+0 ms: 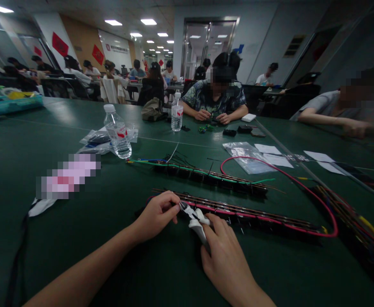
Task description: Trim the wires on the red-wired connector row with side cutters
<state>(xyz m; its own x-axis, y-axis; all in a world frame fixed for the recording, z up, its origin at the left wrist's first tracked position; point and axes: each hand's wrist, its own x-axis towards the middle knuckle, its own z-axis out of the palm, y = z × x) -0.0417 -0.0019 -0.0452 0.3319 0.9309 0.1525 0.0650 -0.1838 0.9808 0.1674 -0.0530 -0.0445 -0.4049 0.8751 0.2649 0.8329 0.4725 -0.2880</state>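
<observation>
My right hand (227, 256) is wrapped round white-handled wire cutters (198, 226). Their jaws point up and left, reaching the fingertips of my left hand (159, 213). Thumb and forefinger of that left hand are pinched together at the near edge of a long dark strip (257, 216); what lies between them is too small to make out. Copper-coloured rods and a red cable (329, 213) run along this strip, bound at intervals with black ties. Small white clipped-looking bits show beside it. Behind lies a similar strip (206, 175) with a green wire on top.
Water bottles (118, 136) (176, 113) stand upright on the green table (87, 256). A clear plastic bag (249, 158) and paper slips (278, 160) lie beyond the strips. More bundled wires (360, 226) are at right. A co-worker (215, 91) handles small parts opposite; another person sits at right.
</observation>
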